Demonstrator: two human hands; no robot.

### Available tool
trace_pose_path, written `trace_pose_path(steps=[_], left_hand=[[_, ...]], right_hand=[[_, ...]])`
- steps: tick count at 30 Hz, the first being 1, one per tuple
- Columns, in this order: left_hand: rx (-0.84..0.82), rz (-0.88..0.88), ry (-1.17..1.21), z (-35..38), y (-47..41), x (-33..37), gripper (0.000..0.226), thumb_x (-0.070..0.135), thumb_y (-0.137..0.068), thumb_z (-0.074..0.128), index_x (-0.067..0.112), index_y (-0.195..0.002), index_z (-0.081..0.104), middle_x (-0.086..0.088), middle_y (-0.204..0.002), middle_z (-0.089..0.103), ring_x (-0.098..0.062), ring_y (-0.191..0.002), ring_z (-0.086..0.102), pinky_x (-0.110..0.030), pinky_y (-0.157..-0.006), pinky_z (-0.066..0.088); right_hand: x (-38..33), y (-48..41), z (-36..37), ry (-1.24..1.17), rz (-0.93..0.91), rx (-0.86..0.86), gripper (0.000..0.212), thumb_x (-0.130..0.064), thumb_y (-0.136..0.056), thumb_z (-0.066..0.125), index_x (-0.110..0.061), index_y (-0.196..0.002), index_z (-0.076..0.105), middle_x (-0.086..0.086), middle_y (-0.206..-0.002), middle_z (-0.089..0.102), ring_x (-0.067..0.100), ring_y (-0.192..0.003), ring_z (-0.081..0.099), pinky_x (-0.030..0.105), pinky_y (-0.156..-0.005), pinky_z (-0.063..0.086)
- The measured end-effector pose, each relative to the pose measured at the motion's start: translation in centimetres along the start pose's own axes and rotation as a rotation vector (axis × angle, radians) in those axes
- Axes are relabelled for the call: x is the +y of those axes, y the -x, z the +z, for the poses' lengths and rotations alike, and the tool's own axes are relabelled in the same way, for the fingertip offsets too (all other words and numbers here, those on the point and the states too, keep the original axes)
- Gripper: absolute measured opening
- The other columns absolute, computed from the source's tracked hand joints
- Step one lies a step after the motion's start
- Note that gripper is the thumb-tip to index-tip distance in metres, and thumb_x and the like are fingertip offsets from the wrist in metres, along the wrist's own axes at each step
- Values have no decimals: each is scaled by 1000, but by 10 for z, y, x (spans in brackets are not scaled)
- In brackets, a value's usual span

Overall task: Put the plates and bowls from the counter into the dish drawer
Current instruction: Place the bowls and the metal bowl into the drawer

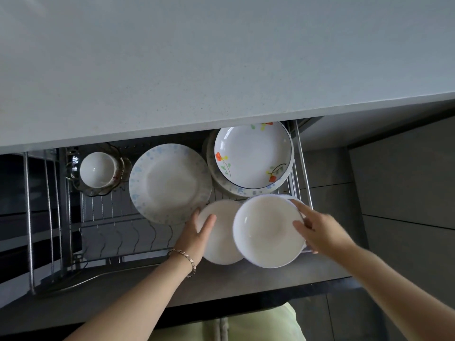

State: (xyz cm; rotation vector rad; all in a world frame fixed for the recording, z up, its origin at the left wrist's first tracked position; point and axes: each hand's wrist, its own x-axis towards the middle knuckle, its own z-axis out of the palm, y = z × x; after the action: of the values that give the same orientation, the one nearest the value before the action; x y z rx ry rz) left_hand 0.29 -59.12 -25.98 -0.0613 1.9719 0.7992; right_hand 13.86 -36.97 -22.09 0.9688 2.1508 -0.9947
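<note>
I read no brand, label or writing on any dish; the only markings are painted patterns.

The dish drawer point(304, 163) stands pulled out from under the grey surface point(197, 57), and I take its wire rack as my landmark. All the dishes I see lie face up, mouths toward the camera; being round, they show no long axis.

At the rack's near right corner sits a white bowl point(268, 231) with a thin blue rim. My right hand point(320, 230) has its fingers point(299, 207) spread on the bowl's right rim, thumb inside the lip, holding it. Just left of it, and partly under its edge, is a plain white plate point(221, 237). My left hand point(197, 232) lies on that plate's left rim, fingers curled over the edge and thumb on the face, holding it. A chain bracelet point(184, 260) circles the left wrist.

Toward the rack's far right corner a deep plate with red and yellow flowers point(253, 155) rests on top of at least one blue-speckled plate whose rim shows beneath it. In the middle of the rack lies a wide plate with a blue-speckled rim point(170, 183), its near edge touching the plain white plate. At the far left, a small white bowl point(97, 169) sits inside a scalloped glass dish point(123, 161).
</note>
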Motion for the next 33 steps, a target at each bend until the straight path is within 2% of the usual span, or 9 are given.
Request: trace_pose_path(steps=[4,7,10,14,20,24,28,30,33], left_hand=[[54,-66,-94,5,-4,0,54,32,-97,40,21,-147,25,-1,-153,32,-20,-138,35,-30,-110,29],[82,-97,-188,11,-5,-1,55,10,-97,35,26,-148,20,-6,-150,36,-30,-128,45,-33,-102,38],[108,-130,-175,12,-6,1,68,-6,-89,27,31,-146,22,-7,-147,39,-29,-126,44,-33,-100,38],[127,-148,-219,13,-4,5,71,-8,-87,27,31,-147,21,-6,-146,39,-28,-126,43,-31,-98,38],[124,-162,-227,13,-6,4,73,-9,-86,26,33,-146,21,-7,-145,39,-30,-124,44,-35,-98,41],[91,-165,-245,12,-8,5,73,-9,-87,26,32,-147,18,-8,-146,37,-29,-126,42,-32,-97,39],[0,-184,-256,5,-14,4,73,-6,-88,28,30,-149,10,-7,-152,28,-28,-127,41,-34,-100,39],[1,-191,-261,-2,-12,9,68,0,-92,32,25,-150,7,-8,-154,25,-26,-117,49,-31,-91,43],[85,-138,-246,-22,-4,23,55,9,-94,40,17,-146,25,-12,-148,37,-30,-122,51,-35,-98,43]], right_hand=[[28,-4,-31,30,51,-11,49,-16,-94,48,-27,-141,38,-4,-59,55,16,-47,54,34,-55,53],[35,-12,-38,172,55,-49,47,-21,-96,44,-31,-141,35,-5,-71,60,11,-50,51,32,-57,50],[33,-21,-31,339,35,-95,47,-25,-97,38,-34,-143,30,4,-97,66,15,-69,58,28,-63,46],[32,-31,-19,457,18,-79,49,-28,-98,33,-40,-144,22,6,-105,68,24,-91,63,28,-66,42],[29,-42,-3,533,80,-34,48,-27,-100,32,-35,-146,18,2,-75,53,22,-74,53,26,-64,37],[27,-52,2,521,102,-16,45,-22,-99,33,-31,-142,25,6,-109,65,28,-97,63,28,-67,39],[15,-48,-3,628,143,0,51,-24,-97,37,-26,-145,20,8,-120,59,28,-103,62,32,-73,47],[-1,-42,-10,641,109,73,49,-27,-97,38,-20,-143,23,9,-122,55,28,-106,60,35,-77,50],[-43,-33,-24,577,-16,107,39,-22,-95,38,-18,-134,39,7,-122,57,27,-109,59,37,-84,50]])
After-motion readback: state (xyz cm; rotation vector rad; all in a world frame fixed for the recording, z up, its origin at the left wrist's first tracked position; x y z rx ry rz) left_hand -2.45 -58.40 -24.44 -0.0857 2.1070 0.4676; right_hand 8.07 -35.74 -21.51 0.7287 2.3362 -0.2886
